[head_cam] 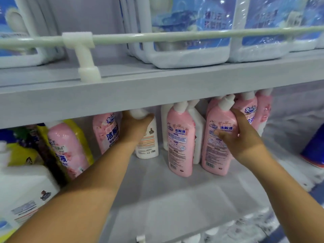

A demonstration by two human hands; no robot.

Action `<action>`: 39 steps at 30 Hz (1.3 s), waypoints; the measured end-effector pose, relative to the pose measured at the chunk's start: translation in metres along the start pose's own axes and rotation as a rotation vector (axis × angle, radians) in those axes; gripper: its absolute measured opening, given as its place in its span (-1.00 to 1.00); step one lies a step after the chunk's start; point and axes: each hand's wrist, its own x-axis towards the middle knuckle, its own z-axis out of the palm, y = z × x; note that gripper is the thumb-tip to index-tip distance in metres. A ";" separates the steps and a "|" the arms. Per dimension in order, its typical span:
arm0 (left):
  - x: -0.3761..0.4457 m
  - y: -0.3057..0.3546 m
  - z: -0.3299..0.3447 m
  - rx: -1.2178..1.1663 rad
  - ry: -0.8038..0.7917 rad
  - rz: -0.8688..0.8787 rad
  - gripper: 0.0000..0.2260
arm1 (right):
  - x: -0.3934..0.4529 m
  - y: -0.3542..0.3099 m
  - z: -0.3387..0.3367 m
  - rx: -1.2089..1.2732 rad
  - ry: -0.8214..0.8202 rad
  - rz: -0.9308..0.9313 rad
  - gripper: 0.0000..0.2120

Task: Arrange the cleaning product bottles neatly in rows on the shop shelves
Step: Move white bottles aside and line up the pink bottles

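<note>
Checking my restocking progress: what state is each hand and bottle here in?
Left hand: grips the white bottle's top.
White bottle: upright, held.
Right hand: grips the pink bottle's body.
Pink bottle: upright, capped, back label outward.
Neighbouring pink bottle: upright, free.

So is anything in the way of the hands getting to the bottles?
Nothing visible. The left hand already grips the white bottle near its top, and the right hand holds a pink bottle on the shelf.
</note>
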 end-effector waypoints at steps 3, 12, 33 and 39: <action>-0.009 -0.004 -0.004 0.036 -0.006 0.013 -0.34 | -0.008 0.003 0.005 0.025 0.044 0.011 -0.37; -0.104 0.007 -0.064 -0.022 0.027 0.027 -0.61 | -0.074 -0.041 0.036 0.255 0.359 -0.390 -0.81; -0.186 -0.055 -0.260 0.020 0.599 0.156 -0.63 | -0.137 -0.086 0.170 0.346 -0.709 -0.099 -0.47; -0.154 -0.088 -0.270 -0.136 0.143 -0.105 -0.50 | -0.158 -0.100 0.185 0.309 -0.714 -0.035 -0.42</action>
